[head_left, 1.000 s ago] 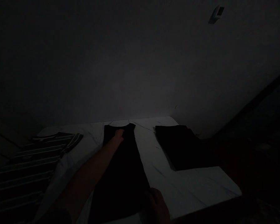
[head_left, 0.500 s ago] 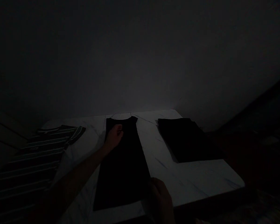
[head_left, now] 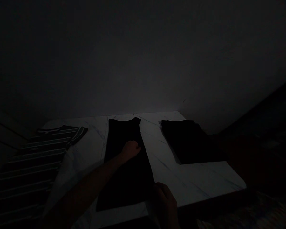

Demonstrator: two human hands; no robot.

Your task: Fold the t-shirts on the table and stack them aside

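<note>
A dark garment (head_left: 124, 181), folded long and narrow, lies flat on a white marbled table (head_left: 195, 181). Above its right half is my left hand (head_left: 131, 149), fingers curled; whether it touches or pinches the cloth is too dark to tell. At the garment's lower right corner my right hand (head_left: 165, 197) is closed on the edge of the cloth. The picture is very dim, and the fingertips of both hands are hard to make out.
On the left lies a striped short-sleeved shirt (head_left: 38, 162), spread out. A stack of folded dark cloth (head_left: 193, 141) sits on the table's right side. Behind the table rises a plain wall (head_left: 143, 63). Patterned fabric (head_left: 259, 213) shows at the lower right.
My left hand has moved right and nearer to me, from the garment's upper left part to its right half. My right hand has stayed at the lower right corner.
</note>
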